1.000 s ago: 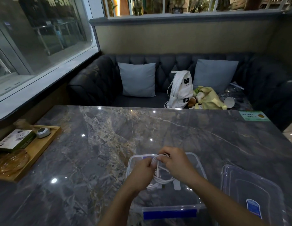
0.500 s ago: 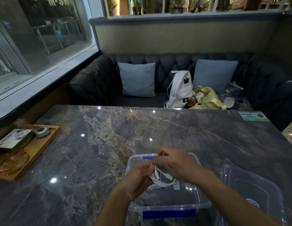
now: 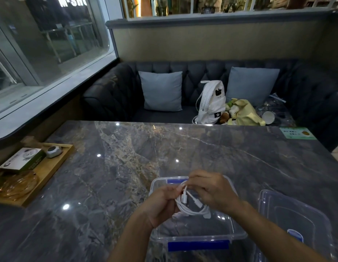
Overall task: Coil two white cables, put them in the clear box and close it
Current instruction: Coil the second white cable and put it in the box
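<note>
Nearest the camera, the clear box (image 3: 198,238) sits open on the dark marble table (image 3: 202,152), its lid (image 3: 300,214) just beside it at right, cut off by the frame. Above the box, the left hand (image 3: 160,205) and right hand (image 3: 215,191) hold a coiled white cable (image 3: 191,211), the fingers of both curled and pinching its loops. Whether the coil is one cable or two is unclear. Farther left lies a wooden tray (image 3: 51,167). Beyond the table, a dark sofa (image 3: 115,95) carries cushions (image 3: 161,90) and a white backpack (image 3: 211,103).

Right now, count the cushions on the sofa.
2. The left cushion leans on the sofa left of the white backpack; the right cushion stands right of it. None looks hidden.
</note>
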A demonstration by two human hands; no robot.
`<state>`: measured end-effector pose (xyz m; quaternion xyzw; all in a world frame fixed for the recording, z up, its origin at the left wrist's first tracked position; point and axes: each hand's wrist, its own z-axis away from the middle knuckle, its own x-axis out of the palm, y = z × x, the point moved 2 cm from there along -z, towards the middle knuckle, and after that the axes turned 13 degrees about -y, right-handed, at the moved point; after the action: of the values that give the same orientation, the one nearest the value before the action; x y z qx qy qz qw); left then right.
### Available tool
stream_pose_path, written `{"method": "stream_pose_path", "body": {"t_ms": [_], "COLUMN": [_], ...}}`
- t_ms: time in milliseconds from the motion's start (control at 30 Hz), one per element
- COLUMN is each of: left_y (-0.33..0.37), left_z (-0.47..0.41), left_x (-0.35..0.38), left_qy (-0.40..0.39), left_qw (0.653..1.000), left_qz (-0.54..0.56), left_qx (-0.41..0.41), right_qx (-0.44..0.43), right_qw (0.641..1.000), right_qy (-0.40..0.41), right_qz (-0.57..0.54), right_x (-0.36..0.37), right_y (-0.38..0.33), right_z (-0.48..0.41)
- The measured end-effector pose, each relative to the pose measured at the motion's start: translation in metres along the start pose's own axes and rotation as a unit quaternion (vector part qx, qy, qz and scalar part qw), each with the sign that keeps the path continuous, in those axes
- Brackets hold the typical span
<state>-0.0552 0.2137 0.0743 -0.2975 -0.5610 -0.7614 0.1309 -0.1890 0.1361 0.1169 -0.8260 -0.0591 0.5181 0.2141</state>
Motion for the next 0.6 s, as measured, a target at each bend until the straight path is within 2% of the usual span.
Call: {"method": "stream_pose_path", "body": {"t_ms": [100, 200, 333, 433, 500, 600], "left_y": [0.007, 0.010, 0.010, 0.009, 0.009, 0.007], "left_z": [-0.003, -0.006, -0.009, -0.007, -0.005, -0.007], "left_x": [0.004, 0.012, 0.020, 0.021, 0.021, 0.020], "left_qy": [0.008, -0.010, -0.051, -0.092, -0.105, -0.043], "left_qw": [0.999, 0.996, 0.985, 0.981, 0.983, 0.992], "left_qz": [0.033, 0.085, 0.158, 0.152, 0.122, 0.083], "left_qx": [0.019, 0.026, 0.051, 0.076, 0.090, 0.090], "right_qx": [0.075, 0.151, 0.240, 0.272, 0.277, 0.274], "right_qw": [0.990, 0.957, 0.875, 0.805, 0.794, 0.811], "right_qy": [0.049, 0.092, 0.148, 0.148, 0.145, 0.134], "right_qz": [-0.109, -0.229, -0.392, -0.506, -0.521, -0.499], "right_x": [0.004, 0.006, 0.010, 0.012, 0.011, 0.008], "right_y": [0.000, -0.001, -0.002, -0.001, -0.001, -0.001], "right_z": [0.002, 0.002, -0.001, -0.004, -0.006, -0.010]}}
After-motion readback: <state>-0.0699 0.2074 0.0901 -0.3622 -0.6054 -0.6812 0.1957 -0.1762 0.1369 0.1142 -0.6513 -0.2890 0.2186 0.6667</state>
